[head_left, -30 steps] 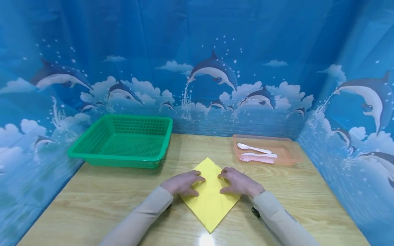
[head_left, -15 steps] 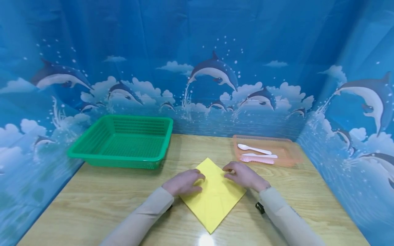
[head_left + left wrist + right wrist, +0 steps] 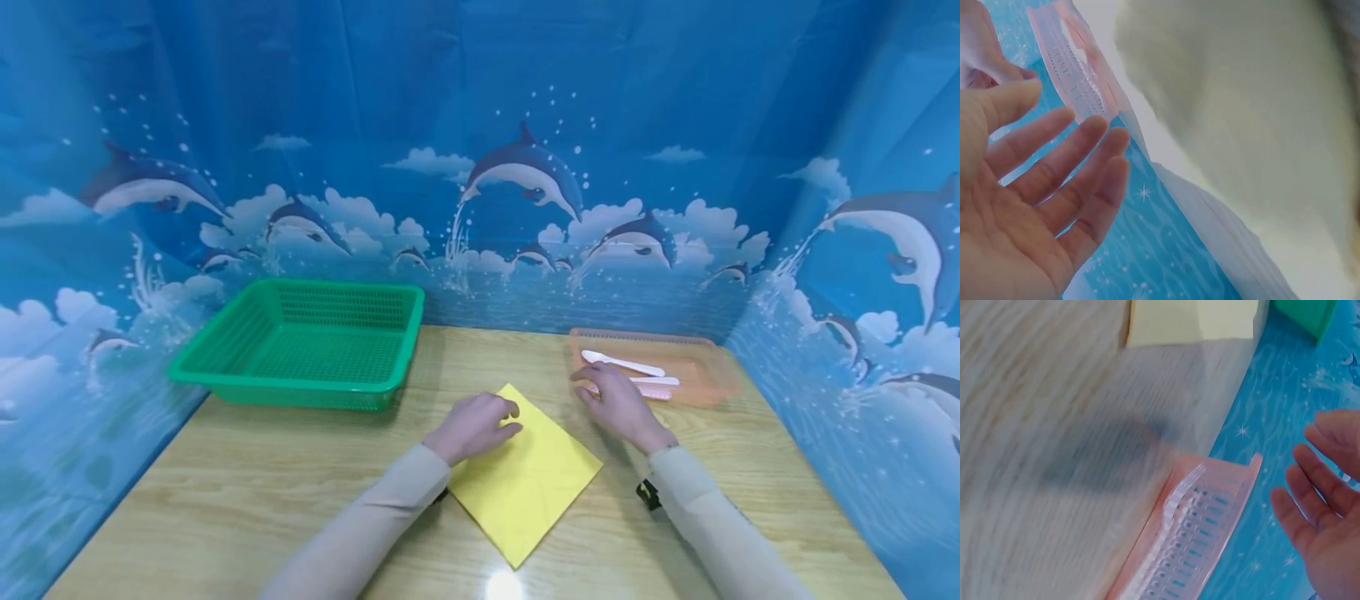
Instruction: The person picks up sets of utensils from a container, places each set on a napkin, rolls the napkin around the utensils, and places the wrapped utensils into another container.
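Observation:
A folded yellow napkin [image 3: 528, 483] lies on the table like a diamond, one corner toward me. My left hand [image 3: 476, 427] hovers over its upper-left edge, and the left wrist view shows loosely spread fingers [image 3: 1063, 194] holding nothing. The right hand [image 3: 621, 407] is at the front-left side of a pale orange tray [image 3: 701, 379], partly covering the cutlery there. Nothing is between its fingers in the right wrist view [image 3: 1322, 506]. In the tray lie a white spoon [image 3: 633, 366], a white knife [image 3: 660, 380] and a third white piece [image 3: 657, 393], seen through the front wall.
At the back left stands a green perforated basket [image 3: 300, 386]. A blue curtain [image 3: 360, 150] with dolphins hangs behind the table and along both sides. The wooden table [image 3: 262, 483] reaches out on both sides of the napkin.
My right hand has left the napkin and moved right and away to the tray. The left hand has shifted slightly up and right over the napkin.

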`<move>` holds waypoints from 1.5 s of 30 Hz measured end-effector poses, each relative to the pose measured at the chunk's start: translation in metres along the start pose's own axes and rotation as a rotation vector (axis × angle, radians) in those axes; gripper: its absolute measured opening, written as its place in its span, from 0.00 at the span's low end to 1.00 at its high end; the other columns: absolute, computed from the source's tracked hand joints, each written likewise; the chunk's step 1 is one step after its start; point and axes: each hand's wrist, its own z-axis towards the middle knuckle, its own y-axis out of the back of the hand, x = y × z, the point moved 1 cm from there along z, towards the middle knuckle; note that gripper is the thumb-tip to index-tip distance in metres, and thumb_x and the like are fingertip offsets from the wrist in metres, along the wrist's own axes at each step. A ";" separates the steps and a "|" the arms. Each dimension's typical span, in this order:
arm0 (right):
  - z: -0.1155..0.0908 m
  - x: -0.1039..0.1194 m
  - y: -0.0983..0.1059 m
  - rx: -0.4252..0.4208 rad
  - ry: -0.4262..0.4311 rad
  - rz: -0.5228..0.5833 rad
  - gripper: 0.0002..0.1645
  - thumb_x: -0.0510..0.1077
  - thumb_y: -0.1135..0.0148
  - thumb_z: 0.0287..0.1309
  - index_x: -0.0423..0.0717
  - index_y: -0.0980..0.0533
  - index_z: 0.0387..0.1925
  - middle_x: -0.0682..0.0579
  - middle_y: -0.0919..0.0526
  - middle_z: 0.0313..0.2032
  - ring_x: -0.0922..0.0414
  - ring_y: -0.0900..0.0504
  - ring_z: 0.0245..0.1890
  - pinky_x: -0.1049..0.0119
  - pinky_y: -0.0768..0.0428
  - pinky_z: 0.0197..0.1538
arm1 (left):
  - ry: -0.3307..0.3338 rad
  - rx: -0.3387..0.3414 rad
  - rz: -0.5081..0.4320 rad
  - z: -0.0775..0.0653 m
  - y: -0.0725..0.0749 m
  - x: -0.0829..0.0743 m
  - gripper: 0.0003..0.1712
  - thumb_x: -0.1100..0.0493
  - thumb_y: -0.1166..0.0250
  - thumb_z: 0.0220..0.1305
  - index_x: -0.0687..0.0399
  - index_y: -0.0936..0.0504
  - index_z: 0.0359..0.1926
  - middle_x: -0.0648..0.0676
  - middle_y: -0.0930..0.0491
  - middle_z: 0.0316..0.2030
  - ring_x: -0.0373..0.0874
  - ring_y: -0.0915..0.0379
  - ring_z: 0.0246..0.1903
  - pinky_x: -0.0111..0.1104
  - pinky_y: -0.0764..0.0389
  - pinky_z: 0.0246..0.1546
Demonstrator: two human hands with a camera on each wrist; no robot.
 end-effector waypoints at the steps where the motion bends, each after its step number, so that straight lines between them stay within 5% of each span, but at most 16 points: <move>1: 0.000 -0.002 0.001 -0.026 -0.013 0.000 0.17 0.39 0.36 0.61 0.37 0.20 0.51 0.40 0.17 0.48 0.41 0.21 0.52 0.44 0.23 0.54 | 0.001 -0.010 -0.001 0.002 0.000 -0.002 0.16 0.49 0.38 0.68 0.53 0.15 0.50 0.50 0.14 0.45 0.42 0.18 0.43 0.34 0.18 0.42; 6: 0.001 -0.015 0.008 -0.048 -0.104 -0.002 0.24 0.41 0.41 0.65 0.38 0.27 0.61 0.37 0.21 0.54 0.39 0.25 0.56 0.41 0.26 0.56 | 0.003 -0.055 0.010 0.016 0.000 -0.008 0.16 0.48 0.39 0.69 0.52 0.15 0.47 0.50 0.13 0.41 0.41 0.18 0.39 0.33 0.18 0.39; 19: -0.002 -0.058 0.023 0.117 -0.271 -0.064 0.25 0.49 0.55 0.74 0.34 0.23 0.54 0.33 0.21 0.54 0.35 0.24 0.56 0.38 0.27 0.57 | -0.005 -0.129 0.003 0.057 -0.007 -0.028 0.10 0.51 0.39 0.69 0.48 0.14 0.39 0.46 0.14 0.33 0.37 0.20 0.32 0.29 0.21 0.31; 27: 0.003 -0.071 0.023 0.215 -0.301 -0.092 0.26 0.51 0.58 0.75 0.38 0.18 0.39 0.44 0.20 0.31 0.49 0.23 0.33 0.52 0.27 0.38 | 0.007 -0.142 0.008 0.074 -0.014 -0.038 0.09 0.51 0.39 0.69 0.47 0.15 0.41 0.46 0.14 0.33 0.37 0.20 0.33 0.31 0.22 0.30; 34: 0.001 -0.081 0.013 0.284 -0.336 -0.106 0.29 0.54 0.63 0.76 0.41 0.20 0.53 0.48 0.29 0.20 0.50 0.25 0.27 0.51 0.27 0.38 | 0.008 -0.124 0.029 0.086 -0.026 -0.046 0.15 0.50 0.40 0.70 0.47 0.18 0.53 0.47 0.14 0.38 0.38 0.19 0.36 0.32 0.20 0.33; 40: 0.002 -0.083 0.009 0.287 -0.319 -0.124 0.31 0.55 0.66 0.76 0.40 0.21 0.53 0.41 0.16 0.38 0.37 0.19 0.48 0.35 0.28 0.51 | 0.004 -0.126 0.054 0.094 -0.031 -0.050 0.21 0.49 0.40 0.70 0.46 0.24 0.61 0.49 0.14 0.44 0.41 0.18 0.42 0.34 0.17 0.38; 45: 0.007 -0.082 0.009 0.335 -0.316 -0.135 0.33 0.56 0.70 0.77 0.39 0.25 0.59 0.36 0.20 0.56 0.33 0.26 0.59 0.30 0.37 0.61 | -0.003 -0.116 0.068 0.104 -0.037 -0.056 0.24 0.49 0.40 0.70 0.43 0.28 0.65 0.49 0.16 0.49 0.43 0.18 0.46 0.36 0.17 0.41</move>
